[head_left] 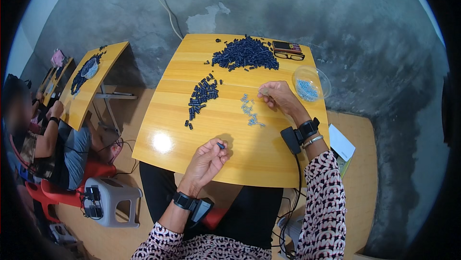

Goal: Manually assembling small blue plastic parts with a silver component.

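Observation:
My left hand (206, 161) is closed near the table's front edge, pinching a small black cylindrical piece (220, 146) between thumb and fingers. Farther off to the right, my right hand (281, 98) has its fingertips pressed together. What it holds, if anything, is too small to make out. Beside those fingertips lies a loose scatter of small shiny, silvery pieces (250, 112). A small heap of black cylindrical pieces (201, 98) sits left of the middle of the yellow wooden table (165, 109). At the far side rises a larger heap of like black pieces (244, 53).
Right of my right hand stands a clear round container (306, 92) of small bluish, shiny pieces. Eyeglasses (290, 56) and a dark phone (286, 46) lie at the back right. A co-worker (45, 135) sits leftward at another table (108, 63). A grey stool (113, 200) holds dark devices.

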`<state>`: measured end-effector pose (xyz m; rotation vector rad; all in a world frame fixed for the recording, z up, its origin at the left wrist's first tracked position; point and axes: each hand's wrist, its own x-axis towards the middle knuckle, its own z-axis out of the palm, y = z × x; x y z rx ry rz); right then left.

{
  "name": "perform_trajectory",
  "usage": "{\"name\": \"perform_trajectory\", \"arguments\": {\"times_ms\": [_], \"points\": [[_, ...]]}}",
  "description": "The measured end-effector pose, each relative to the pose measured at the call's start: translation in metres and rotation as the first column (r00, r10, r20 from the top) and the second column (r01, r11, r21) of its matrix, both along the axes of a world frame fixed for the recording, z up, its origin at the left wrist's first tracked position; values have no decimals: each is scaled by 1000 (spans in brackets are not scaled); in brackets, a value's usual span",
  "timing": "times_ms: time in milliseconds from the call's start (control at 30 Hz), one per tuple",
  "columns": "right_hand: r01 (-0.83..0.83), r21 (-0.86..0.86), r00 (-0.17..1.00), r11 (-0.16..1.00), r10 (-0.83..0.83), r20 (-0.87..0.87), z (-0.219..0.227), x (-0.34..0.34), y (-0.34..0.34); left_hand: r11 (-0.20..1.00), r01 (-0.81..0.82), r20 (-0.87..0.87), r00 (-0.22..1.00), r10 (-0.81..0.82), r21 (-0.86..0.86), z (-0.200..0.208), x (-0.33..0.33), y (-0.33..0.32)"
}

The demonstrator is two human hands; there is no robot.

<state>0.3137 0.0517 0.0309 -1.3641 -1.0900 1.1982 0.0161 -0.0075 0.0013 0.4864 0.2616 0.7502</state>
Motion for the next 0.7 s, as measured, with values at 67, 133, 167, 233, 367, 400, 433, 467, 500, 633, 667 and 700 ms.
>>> {"name": "perform_trajectory", "arguments": {"times_ms": [67, 133, 167, 233, 367, 400, 433, 467, 500, 633, 667, 700], "points": [[-8, -23, 1000, 1000, 8, 1, 1, 0, -2, 1000, 5, 2, 1000, -5, -5, -1, 0, 1], [1, 5, 1000, 1000, -1, -19, 2, -3, -4, 1000, 2, 2, 1000, -2, -5, -2, 0, 1], [0, 5, 1000, 1000, 0, -20, 3, -3, -5, 1000, -2, 2, 1000, 2, -4, -3, 0, 1], [-36, 11, 999, 999, 37, -31, 5, -3, -7, 1000, 0, 6, 1000, 0, -1, -4, 0, 1], [-42, 19, 996, 999, 44, -77, 10, -5, -14, 1000, -20, 23, 1000, 20, 2, -2, 2, 0], [-29, 28, 991, 999, 33, -129, 12, -7, -16, 1000, -19, 24, 1000, 19, 1, -2, 2, 0], [-19, 38, 983, 999, 25, -183, 14, -9, -17, 1000, -25, 22, 999, 25, 1, -3, 1, 0], [-21, 38, 983, 999, 28, -184, 16, -12, -19, 1000, -31, 19, 999, 31, 1, -4, 1, 1], [-43, 53, 973, 998, 54, -227, 17, -14, -20, 999, -34, 18, 999, 34, 1, -4, 0, 0], [-80, 100, 951, 992, 106, -292, 19, -17, -25, 1000, -31, 20, 999, 31, -7, -4, 2, 0], [-80, 101, 951, 992, 106, -291, 18, -17, -25, 1000, -27, 26, 999, 27, -5, -4, 2, 1], [-79, 111, 946, 991, 110, -305, 16, -16, -24, 1000, -26, 26, 999, 26, -4, -5, 2, 1]]}}
